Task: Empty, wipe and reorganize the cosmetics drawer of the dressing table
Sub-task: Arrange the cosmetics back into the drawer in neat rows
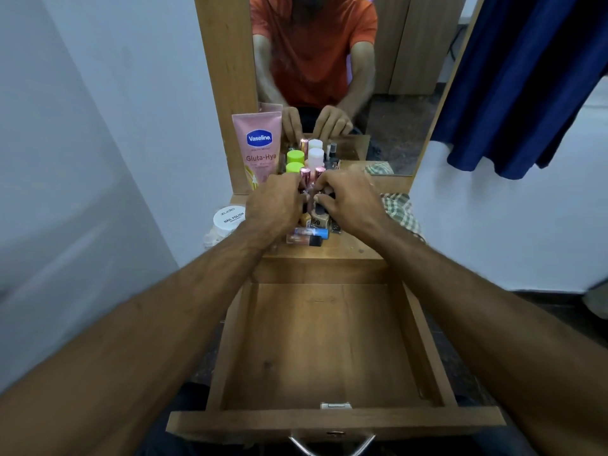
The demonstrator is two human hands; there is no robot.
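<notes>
On tabletop, left hand and right hand curled among small bottles, actual grip hidden. Risk: knocking upright pink tubes at 12 o'clock, rolling into empty drawer at 6 o'clock.

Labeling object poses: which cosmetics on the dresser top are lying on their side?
The two small tubes nearest the open drawer, one with a blue end, one with a black cap. The other bottles beyond them stand upright.
</notes>
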